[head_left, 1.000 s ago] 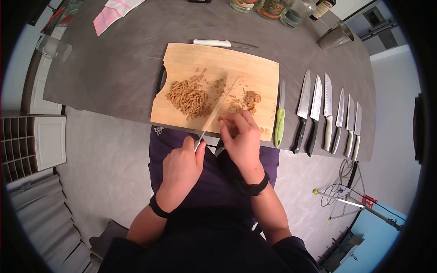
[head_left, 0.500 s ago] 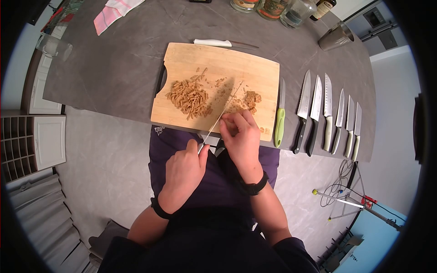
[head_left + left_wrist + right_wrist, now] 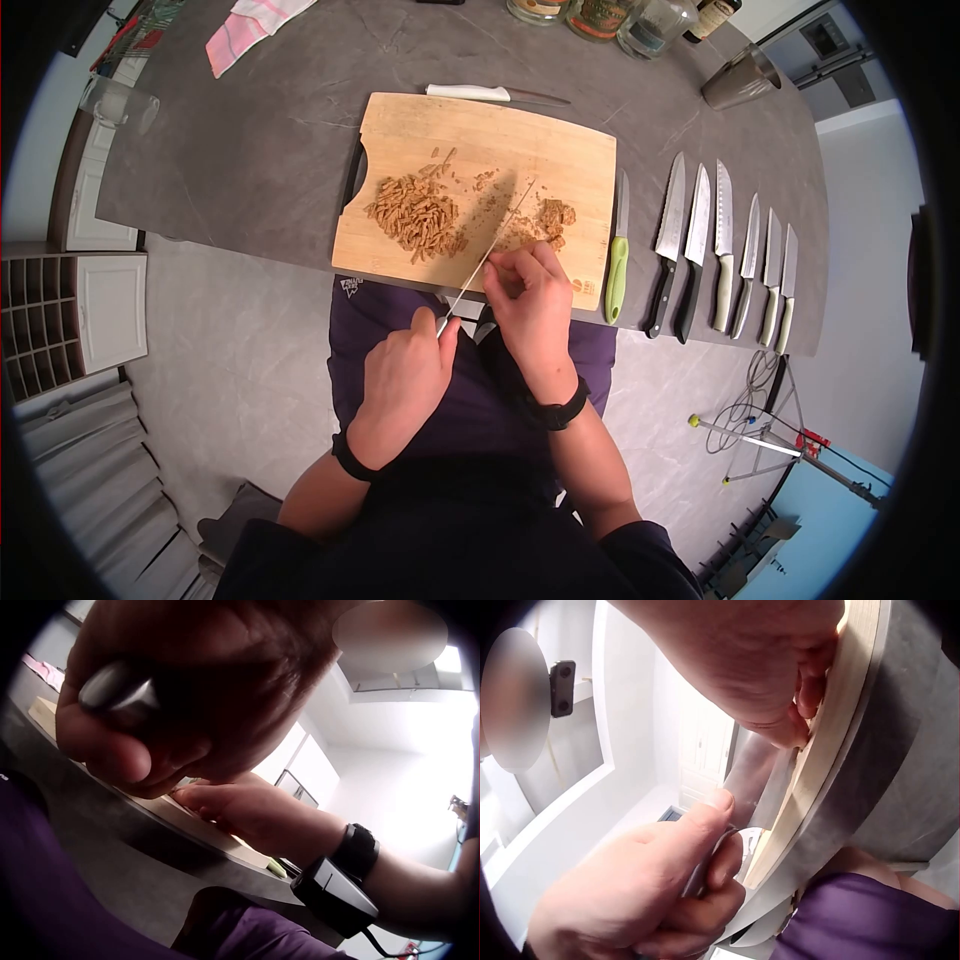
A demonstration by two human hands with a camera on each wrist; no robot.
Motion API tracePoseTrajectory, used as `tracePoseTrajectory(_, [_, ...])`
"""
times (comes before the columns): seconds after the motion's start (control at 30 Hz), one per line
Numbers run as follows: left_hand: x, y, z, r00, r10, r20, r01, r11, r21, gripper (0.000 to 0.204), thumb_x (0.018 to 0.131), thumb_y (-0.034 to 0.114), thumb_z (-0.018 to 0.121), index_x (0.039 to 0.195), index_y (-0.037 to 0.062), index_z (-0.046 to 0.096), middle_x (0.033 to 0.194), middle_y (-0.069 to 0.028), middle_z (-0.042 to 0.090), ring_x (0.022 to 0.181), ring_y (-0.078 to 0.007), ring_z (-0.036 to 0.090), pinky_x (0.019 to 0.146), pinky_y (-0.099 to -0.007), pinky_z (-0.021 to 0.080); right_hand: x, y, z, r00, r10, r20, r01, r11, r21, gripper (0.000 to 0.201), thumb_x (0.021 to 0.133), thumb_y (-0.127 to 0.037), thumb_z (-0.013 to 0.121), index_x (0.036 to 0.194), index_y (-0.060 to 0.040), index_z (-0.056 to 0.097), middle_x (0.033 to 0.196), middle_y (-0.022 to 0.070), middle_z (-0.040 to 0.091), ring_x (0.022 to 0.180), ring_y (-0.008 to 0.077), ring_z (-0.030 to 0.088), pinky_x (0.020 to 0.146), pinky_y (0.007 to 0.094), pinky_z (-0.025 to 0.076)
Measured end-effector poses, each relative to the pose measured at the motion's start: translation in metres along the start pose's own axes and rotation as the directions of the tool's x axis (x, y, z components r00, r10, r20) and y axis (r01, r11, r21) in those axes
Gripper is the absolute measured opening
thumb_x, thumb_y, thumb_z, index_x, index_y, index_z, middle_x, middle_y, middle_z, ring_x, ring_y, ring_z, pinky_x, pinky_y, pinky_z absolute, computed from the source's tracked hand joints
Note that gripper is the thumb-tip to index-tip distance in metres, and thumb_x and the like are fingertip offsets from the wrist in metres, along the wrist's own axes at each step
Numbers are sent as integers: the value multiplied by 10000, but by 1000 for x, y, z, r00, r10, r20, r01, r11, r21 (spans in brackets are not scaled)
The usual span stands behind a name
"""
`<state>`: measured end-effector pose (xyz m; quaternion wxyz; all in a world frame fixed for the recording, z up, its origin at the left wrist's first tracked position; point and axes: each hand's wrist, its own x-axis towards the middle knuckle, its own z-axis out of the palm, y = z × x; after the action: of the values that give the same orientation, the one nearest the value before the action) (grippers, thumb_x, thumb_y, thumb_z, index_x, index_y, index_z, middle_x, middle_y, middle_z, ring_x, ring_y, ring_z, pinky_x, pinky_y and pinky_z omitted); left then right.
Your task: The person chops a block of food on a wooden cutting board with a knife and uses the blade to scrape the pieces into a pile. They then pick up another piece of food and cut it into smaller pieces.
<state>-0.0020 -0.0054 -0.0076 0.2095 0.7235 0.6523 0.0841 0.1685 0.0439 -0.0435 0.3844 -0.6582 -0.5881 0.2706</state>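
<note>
Left hand (image 3: pixel 405 372) gripped the knife (image 3: pixel 756 780) by its handle, fingers wrapped round, thumb forward by the blade. Handle sat off the board's near edge; blade slanted in over the board (image 3: pixel 560 140), between pile (image 3: pixel 410 218) and chunks (image 3: pixel 556 220). Right hand (image 3: pixel 532 312) had fingers bent and bunched, tips down just beside the blade; couldn't tell what they pinched, tips hid it.

Handling, judged by looks: pile was brown strips, probably light, dry, a bit crumbly; loose crumbs round the blade hinted at fragile. Likely not slippery, but hard squeezing would break bits. Chunks looked irregular, best taken lightly by the sides, fingertips tucked back from the edge. Pile better scooped from below than pinched. Knife was likely stiff, heavier than the food, sharp: handle only. Board looked rigid, best steadied at a rim.
</note>
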Motion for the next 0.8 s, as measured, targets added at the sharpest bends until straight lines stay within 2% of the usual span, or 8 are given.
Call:
tracePoseTrajectory(0.03, [1, 0, 0, 1000, -4, 9, 4, 1000, 7, 393, 1125, 345, 658, 890, 38, 586, 605, -195, 665, 579, -423, 717, 513, -499, 574, 1, -1, -1, 1000, -5, 9, 5, 1000, -23, 89, 943, -17, 840, 1002, 32, 794, 936, 84, 702, 748, 192, 747, 688, 325, 598])
tracePoseTrajectory(0.13, [5, -1, -2, 999, -10, 47, 9, 1000, 5, 394, 1128, 350, 651, 901, 32, 601, 619, -202, 676, 587, -422, 723, 518, -499, 579, 1, -3, 1, 999, 33, 12, -33, 999, 11, 90, 940, -18, 843, 993, 38, 796, 924, 82, 698, 747, 193, 747, 692, 318, 594])
tracePoseTrajectory(0.23, [12, 6, -2, 995, -63, 72, 66, 997, -38, 405, 1129, 353, 645, 906, 18, 604, 664, -246, 683, 657, -486, 717, 577, -569, 574, 0, -2, 1, 999, 35, 6, -35, 999, 7, 88, 937, -16, 843, 996, 34, 799, 905, 82, 692, 753, 192, 746, 694, 314, 590])
tracePoseTrajectory(0.33, [12, 6, 2, 998, -43, 46, 43, 999, 14, 395, 1125, 355, 653, 922, 17, 622, 638, -213, 690, 609, -427, 738, 534, -499, 590, -1, 1, 2, 1000, -13, -20, 14, 1000, 11, 89, 933, -15, 844, 995, 31, 801, 902, 86, 691, 757, 193, 747, 693, 318, 592])
tracePoseTrajectory(0.43, [16, 7, 6, 999, -39, 15, 39, 999, 8, 397, 1125, 359, 652, 924, 18, 624, 646, -217, 694, 615, -434, 738, 538, -504, 592, -1, 2, 6, 997, -35, -69, 39, 998, 55, 60, 915, -15, 826, 958, 15, 797, 873, 110, 671, 697, 272, 678, 662, 394, 559])
tracePoseTrajectory(0.63, [24, 3, 8, 999, -32, -42, 32, 999, 5, 389, 1128, 372, 639, 946, 28, 634, 655, -223, 699, 630, -458, 731, 565, -548, 588, -1, -2, 1, 999, 19, -36, -17, 997, 75, 77, 918, -21, 824, 972, 15, 782, 872, 113, 656, 713, 265, 689, 674, 392, 572])
tracePoseTrajectory(0.73, [24, -3, 2, 994, -81, -73, 81, 997, -5, 383, 1129, 377, 633, 969, 30, 643, 658, -227, 699, 635, -466, 727, 580, -564, 585, 0, -6, -2, 999, 26, -24, -25, 999, 21, 78, 922, -28, 845, 973, 5, 796, 888, 89, 689, 753, 202, 715, 683, 323, 598])
tracePoseTrajectory(0.8, [21, -2, -5, 997, -66, -41, 65, 997, -32, 379, 1133, 378, 626, 991, 28, 649, 663, -228, 701, 637, -467, 726, 584, -566, 584, 0, -3, -1, 1000, 6, -28, -6, 1000, 10, 76, 920, -26, 846, 966, 5, 794, 883, 89, 684, 750, 203, 704, 680, 326, 595])
